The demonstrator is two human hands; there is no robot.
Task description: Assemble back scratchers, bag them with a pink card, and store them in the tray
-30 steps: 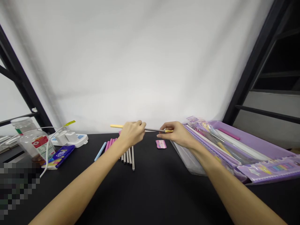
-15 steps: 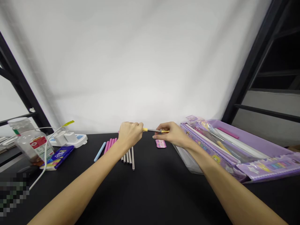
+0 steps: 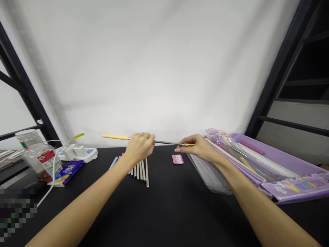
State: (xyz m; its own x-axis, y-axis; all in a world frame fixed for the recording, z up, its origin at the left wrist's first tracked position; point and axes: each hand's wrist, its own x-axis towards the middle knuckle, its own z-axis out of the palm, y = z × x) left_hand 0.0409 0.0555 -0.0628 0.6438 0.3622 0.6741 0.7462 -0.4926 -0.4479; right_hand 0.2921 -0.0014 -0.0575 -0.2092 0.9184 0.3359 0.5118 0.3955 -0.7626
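Note:
A slim metal rod point(image 3: 168, 142) spans my two hands, level above the far edge of the black table. A long yellow sleeve point(image 3: 115, 137) sticks out to the left of my left hand point(image 3: 140, 146), whose fingers are wrapped round the rod. At the other end, my right hand point(image 3: 195, 147) pinches a short yellow end piece point(image 3: 189, 144). Below my left hand lie several loose silver rods point(image 3: 143, 171), side by side. Pink sticks point(image 3: 120, 157) and a light blue stick point(image 3: 113, 162) lie partly hidden behind my left forearm.
A small pink packet point(image 3: 177, 159) lies between my hands' positions. On the right is an open purple box point(image 3: 282, 154) of wrapped sticks, beside a clear plastic bag point(image 3: 210, 176). Leftward are a plastic jar point(image 3: 38, 151), a blue packet point(image 3: 68, 171) and a white power strip point(image 3: 89, 154).
The yellow sleeve, earlier peeking out right of my left hand, now extends to its left. More bare metal shows between my hands. My right hand has shifted slightly right.

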